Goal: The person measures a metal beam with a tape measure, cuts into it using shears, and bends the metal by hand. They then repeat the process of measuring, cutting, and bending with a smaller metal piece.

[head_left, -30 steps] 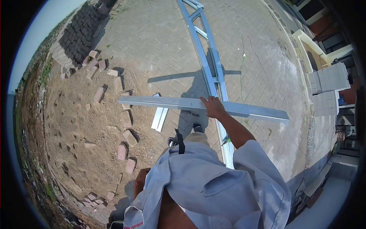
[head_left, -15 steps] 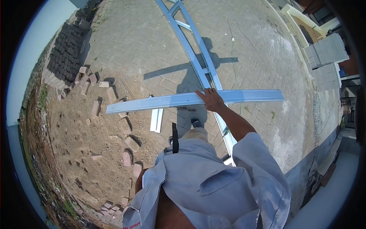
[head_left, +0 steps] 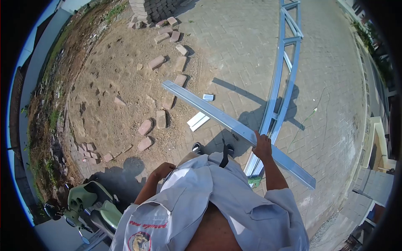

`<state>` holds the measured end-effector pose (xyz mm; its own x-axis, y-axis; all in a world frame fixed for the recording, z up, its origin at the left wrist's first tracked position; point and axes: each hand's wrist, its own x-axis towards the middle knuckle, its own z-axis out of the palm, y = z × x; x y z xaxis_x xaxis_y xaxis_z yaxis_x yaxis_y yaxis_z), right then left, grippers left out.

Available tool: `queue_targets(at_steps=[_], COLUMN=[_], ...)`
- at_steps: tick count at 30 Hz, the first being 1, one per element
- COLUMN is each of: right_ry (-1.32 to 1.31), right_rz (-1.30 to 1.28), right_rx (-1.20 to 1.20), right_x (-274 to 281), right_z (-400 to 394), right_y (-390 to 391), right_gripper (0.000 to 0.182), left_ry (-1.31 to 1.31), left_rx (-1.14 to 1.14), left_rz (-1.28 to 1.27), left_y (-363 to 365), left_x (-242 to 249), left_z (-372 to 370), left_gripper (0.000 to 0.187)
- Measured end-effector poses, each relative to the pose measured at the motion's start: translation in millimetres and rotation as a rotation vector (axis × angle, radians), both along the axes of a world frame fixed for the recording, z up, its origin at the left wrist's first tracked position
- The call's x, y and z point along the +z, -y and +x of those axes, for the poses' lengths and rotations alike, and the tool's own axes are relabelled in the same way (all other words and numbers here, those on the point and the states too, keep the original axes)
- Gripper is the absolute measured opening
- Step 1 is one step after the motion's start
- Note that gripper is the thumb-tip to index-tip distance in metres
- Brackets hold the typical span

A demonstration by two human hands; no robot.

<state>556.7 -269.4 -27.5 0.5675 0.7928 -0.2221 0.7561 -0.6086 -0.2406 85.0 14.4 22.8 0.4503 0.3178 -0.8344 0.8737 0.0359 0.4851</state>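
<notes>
- Your left hand (head_left: 164, 170) is at your waist, against the grey shirt (head_left: 190, 188); whether its fingers grip cloth, you cannot tell.
- Your right hand (head_left: 262, 147) holds the long metal channel (head_left: 217, 118), fingers close together and bent over its edge; thumb placement unclear.
- Channel: slanted in front of you, above the paving (head_left: 234, 50), crossing over the ladder-like metal frame (head_left: 274, 96).
- Green scooter (head_left: 104, 211): to your left.
- White metal offcut (head_left: 198, 121): on the ground beyond your feet.
- Loose bricks (head_left: 161, 119): scattered along the sand (head_left: 113, 100).
- Brick stack (head_left: 157, 9): farthest, past the sand.
</notes>
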Motion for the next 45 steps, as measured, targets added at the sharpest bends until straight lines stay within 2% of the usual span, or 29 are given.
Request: queue_targets(at_steps=[1,4,8,12,16,19,20,22,23,24,26,29,32,36,39,42,43,45], right_ry=[-0.006,-0.034,-0.065,-0.122,-0.180,-0.273,-0.361,-0.411,-0.393,-0.380,-0.356,-0.332,-0.320,-0.310,-0.299,-0.292,-0.290,-0.286], right_rz=[0.001,0.005,0.006,-0.036,-0.070,-0.089,-0.115,-0.170,-0.203,-0.228,-0.258,-0.287,-0.296,-0.302,-0.307,-0.316,-0.319,-0.319], right_rx=[0.018,0.066,0.109,0.148,0.209,0.204,0.197,0.223,0.231,0.253,0.315,0.413,0.509,0.623,0.692,0.752,0.764,0.787], right_x=[-3,-11,-17,-21,-21,-30,-45,-57,-54,-53,-48,-43,-39,-37,-37,-37,-38,-38], right_z=[-2,-10,-20,-31,-45,-55,-50,-52,-59,-66,-79,-94,-109,-134,-150,-164,-167,-173], right_y=[0,-6,-13,-21,-26,-22,-19,-35,-43,-54,-83,-122,-157,-193,-211,-223,-225,-230], right_gripper=[0.099,0.098,0.095,0.095,0.093,0.093,0.097,0.097,0.097,0.097,0.098,0.098,0.098,0.099,0.099,0.100,0.100,0.100], left_ry=[-0.060,-0.028,0.131,0.158,0.044,0.013,0.085,0.144,0.152,0.160,0.027,-0.128,-0.234,-0.277,-0.182,-0.153,-0.145,-0.112], left_rx=[0.016,0.077,0.147,0.220,0.264,0.519,0.638,0.904,0.950,0.924,0.960,0.943,1.176,1.194,1.231,1.181,1.110,0.901], left_rz=[-0.017,-0.001,0.046,0.053,-0.017,-0.042,-0.032,-0.038,-0.052,0.049,0.065,0.196,0.017,0.023,-0.045,0.107,0.068,0.194], left_y=[3,17,35,44,47,56,63,84,99,113,139,189,226,257,275,295,292,303], left_x=[5,3,-7,-9,-13,-10,-19,-48,-91,-96,-106,-165,-172,-172,-186,-211,-193,-220], left_z=[1,-10,-28,-35,-41,-43,-49,-67,-85,-93,-111,-140,-152,-155,-150,-141,-139,-140], left_gripper=[0.020,0.023,0.025,0.029,0.038,0.052,0.057,0.053,0.048,0.040,0.030,0.027,0.027,0.029,0.030,0.032,0.036,0.037])
